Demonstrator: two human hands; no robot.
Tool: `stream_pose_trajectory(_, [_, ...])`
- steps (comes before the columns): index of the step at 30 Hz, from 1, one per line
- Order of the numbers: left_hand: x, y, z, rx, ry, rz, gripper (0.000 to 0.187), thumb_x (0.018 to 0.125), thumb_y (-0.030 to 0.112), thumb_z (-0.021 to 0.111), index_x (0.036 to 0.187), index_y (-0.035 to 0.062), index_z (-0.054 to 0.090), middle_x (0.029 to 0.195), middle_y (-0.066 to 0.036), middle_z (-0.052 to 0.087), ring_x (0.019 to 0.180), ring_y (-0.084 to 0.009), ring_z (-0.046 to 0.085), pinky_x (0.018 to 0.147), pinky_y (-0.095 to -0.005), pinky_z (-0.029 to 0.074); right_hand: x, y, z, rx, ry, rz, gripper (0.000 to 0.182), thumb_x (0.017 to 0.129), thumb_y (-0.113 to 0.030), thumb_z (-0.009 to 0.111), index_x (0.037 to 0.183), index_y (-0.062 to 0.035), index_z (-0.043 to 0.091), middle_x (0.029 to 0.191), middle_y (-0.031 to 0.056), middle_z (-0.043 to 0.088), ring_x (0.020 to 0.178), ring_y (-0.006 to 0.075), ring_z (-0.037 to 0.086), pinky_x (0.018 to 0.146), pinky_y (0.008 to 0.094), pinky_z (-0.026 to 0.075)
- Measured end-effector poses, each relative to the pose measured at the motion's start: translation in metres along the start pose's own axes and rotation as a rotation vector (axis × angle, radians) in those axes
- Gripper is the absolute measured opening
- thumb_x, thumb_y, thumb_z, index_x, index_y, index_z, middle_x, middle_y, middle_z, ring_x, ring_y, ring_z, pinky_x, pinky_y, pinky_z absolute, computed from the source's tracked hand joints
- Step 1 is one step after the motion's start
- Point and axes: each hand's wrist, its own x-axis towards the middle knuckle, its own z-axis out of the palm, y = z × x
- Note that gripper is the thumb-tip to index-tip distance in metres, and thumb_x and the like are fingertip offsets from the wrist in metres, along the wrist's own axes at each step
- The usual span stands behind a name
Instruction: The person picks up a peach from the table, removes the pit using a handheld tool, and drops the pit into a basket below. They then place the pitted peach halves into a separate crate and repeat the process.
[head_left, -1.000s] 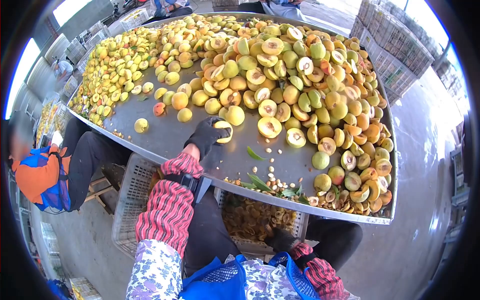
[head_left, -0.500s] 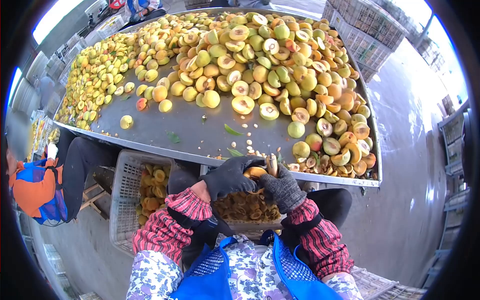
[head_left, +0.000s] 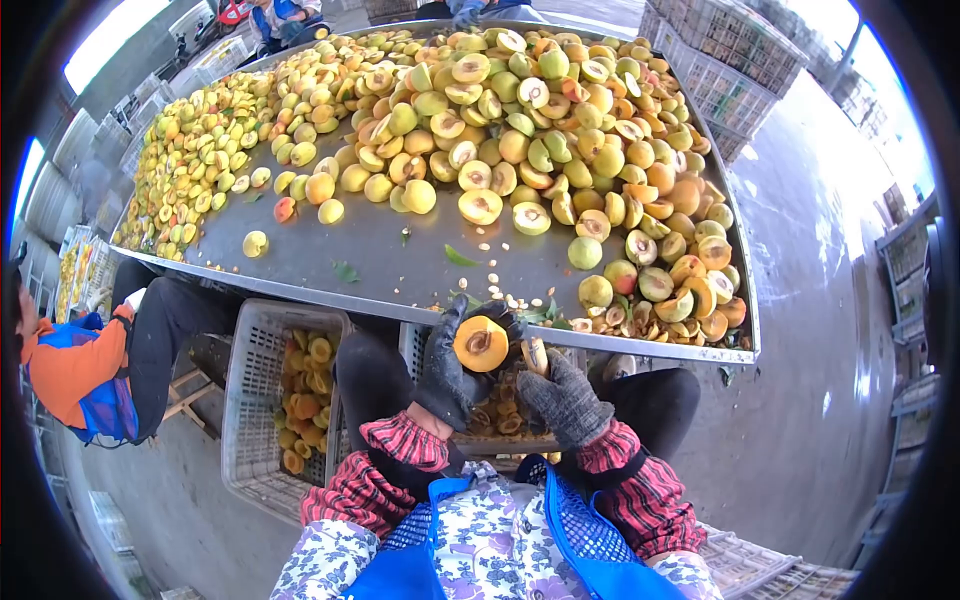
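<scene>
In the head view, my left hand (head_left: 448, 372), in a black glove, grips a peach half (head_left: 481, 343) just off the table's near edge. Its cut face is turned up towards me, with a brown hollow at the centre. Close by on the right, my right hand (head_left: 568, 400) wears a grey knit glove and is closed round a small tool with a light wooden handle (head_left: 535, 355). The tool's working end cannot be made out. Below both hands, a crate (head_left: 412, 345) contains brownish fruit pieces (head_left: 505, 412), partly covered by the gloves.
A metal table (head_left: 365, 265) carries a large heap of peach halves (head_left: 510, 150), loose pits and some leaves (head_left: 460, 256). A crate of peach halves (head_left: 232, 420) stands left of my knees. A co-worker in orange (head_left: 80, 370) sits at left; stacked crates (head_left: 715, 85) stand at back right.
My left hand has turned over, bringing the peach half's cut face into view. My right hand and the tool have drawn slightly away from the fruit and lower. The co-worker at left has shifted.
</scene>
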Motion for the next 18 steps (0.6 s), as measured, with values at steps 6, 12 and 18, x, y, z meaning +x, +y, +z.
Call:
stream_pose_trajectory(6, [0.003, -0.013, -0.016, 0.141, -0.057, 0.117, 0.039, 0.090, 0.031, 0.037, 0.105, -0.0014, 0.052, 0.094, -0.012, 0.059, 0.086, -0.0217, 0.058, 0.079, -0.0320, 0.046, -0.006, 0.012, 0.008, -0.541, 0.084, -0.282, 0.030, 0.078, -0.026, 0.058, 0.088, 0.0000, 0.046, 0.073, 0.0217, 0.055, 0.067, 0.0380, 0.055, 0.058, 0.0431, 0.043])
stream_pose_trajectory(12, [-0.007, -0.019, -0.005, 0.656, -0.055, 0.383, 0.037, 0.092, 0.027, 0.035, 0.112, -0.0022, 0.046, 0.099, -0.012, 0.057, 0.090, -0.0198, 0.056, 0.082, -0.0311, 0.045, -0.006, 0.008, 0.015, -0.553, 0.110, -0.210, 0.029, 0.078, -0.023, 0.056, 0.089, 0.0016, 0.046, 0.076, 0.0248, 0.055, 0.072, 0.0400, 0.055, 0.060, 0.0457, 0.043])
stream_pose_trajectory(18, [-0.003, -0.031, -0.015, 0.673, -0.042, 0.463, 0.032, 0.092, 0.018, 0.035, 0.111, -0.0046, 0.046, 0.101, -0.010, 0.057, 0.091, -0.0161, 0.056, 0.083, -0.0283, 0.045, -0.006, -0.002, 0.022, -0.632, 0.103, -0.123, 0.031, 0.077, -0.021, 0.057, 0.093, 0.0018, 0.044, 0.077, 0.0242, 0.055, 0.073, 0.0390, 0.056, 0.061, 0.0448, 0.043])
